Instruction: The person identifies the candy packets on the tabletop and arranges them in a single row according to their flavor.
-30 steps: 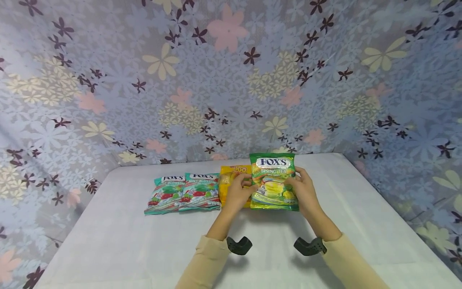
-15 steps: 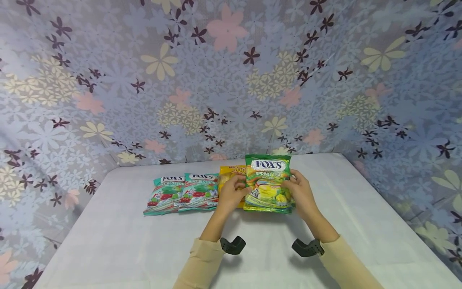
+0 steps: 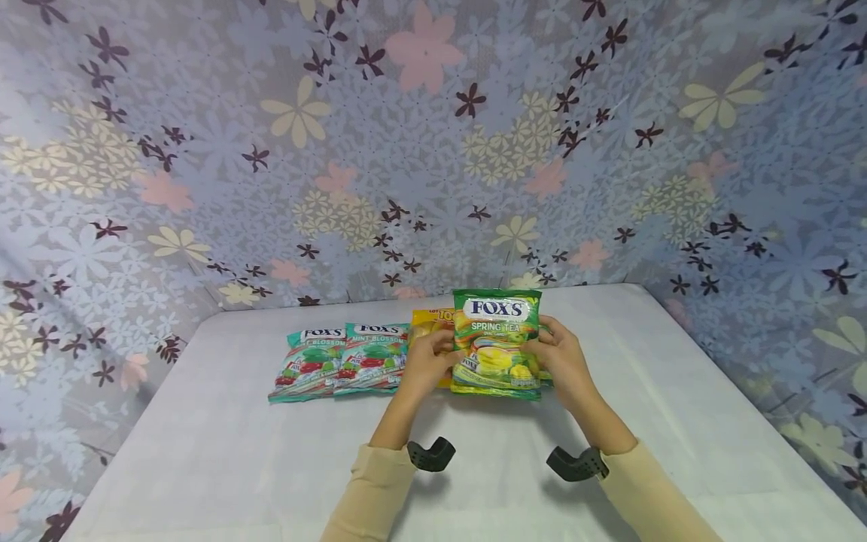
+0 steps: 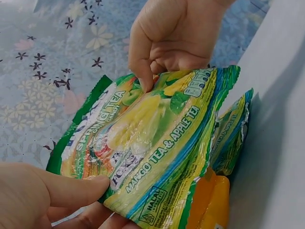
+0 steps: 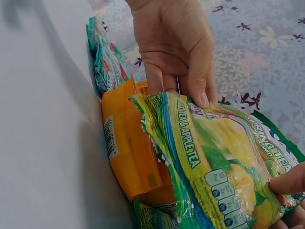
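A green Fox's Spring Tea candy bag [image 3: 496, 346] is held upright by its two sides. My left hand [image 3: 425, 361] pinches its left edge, thumb in front and fingers behind, as the left wrist view shows. On the opposite edge, my right hand [image 3: 565, 361] pinches it with the thumb on its face. Behind the bag and my left hand is a yellow candy bag [image 3: 427, 324], largely covered; the right wrist view shows its orange side [image 5: 124, 143]. A second green candy bag [image 4: 229, 138] lies behind the held one, mostly hidden.
Two teal Fox's Mint Blossom candy bags, one at the left [image 3: 311, 367] and one beside it [image 3: 372, 357], lie side by side left of the yellow bag. A white cloth covers the table [image 3: 223, 467]. A flowered cloth backdrop [image 3: 433, 188] rises behind it.
Both hands have shifted the green Spring Tea bag to the left, so it covers more of the yellow bag. The teal bags have stayed in place.
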`<state>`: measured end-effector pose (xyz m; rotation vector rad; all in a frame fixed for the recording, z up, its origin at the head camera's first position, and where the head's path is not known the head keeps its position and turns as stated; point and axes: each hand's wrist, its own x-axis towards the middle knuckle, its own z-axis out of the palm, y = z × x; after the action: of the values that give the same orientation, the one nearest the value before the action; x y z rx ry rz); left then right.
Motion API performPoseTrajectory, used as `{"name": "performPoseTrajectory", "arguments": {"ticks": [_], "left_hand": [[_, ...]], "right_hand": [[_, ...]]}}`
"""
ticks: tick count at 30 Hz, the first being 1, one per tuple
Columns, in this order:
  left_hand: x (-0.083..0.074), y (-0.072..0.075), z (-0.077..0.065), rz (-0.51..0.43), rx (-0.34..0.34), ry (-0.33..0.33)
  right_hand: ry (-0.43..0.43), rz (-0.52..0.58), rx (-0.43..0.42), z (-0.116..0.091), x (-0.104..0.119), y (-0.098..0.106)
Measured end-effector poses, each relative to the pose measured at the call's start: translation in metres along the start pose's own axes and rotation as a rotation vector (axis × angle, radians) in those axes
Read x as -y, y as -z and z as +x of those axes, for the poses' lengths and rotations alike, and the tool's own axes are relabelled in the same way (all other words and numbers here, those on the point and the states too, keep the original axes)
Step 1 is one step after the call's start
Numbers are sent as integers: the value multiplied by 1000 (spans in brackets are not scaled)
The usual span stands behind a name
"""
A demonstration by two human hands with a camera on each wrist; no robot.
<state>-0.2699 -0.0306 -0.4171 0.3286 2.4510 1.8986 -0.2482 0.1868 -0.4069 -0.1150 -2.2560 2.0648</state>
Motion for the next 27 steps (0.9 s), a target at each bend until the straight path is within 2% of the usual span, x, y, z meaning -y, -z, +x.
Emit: {"name": "performPoseTrajectory", "arguments": {"ticks": [6,16,22,27], "left_hand": [[-1,0,-1,-1,-1,-23],[-5,-4,-4,-31,23,52],[-3,-6,-5,-56,43,68],[-3,-13,-4,-72,30,87]], "right_hand": [[7,11,7,0,2,0],[-40,5,15,4,-2,3],[-68,-3,24,5,-3,7],[-67,-31,35,8,-2,14]]}}
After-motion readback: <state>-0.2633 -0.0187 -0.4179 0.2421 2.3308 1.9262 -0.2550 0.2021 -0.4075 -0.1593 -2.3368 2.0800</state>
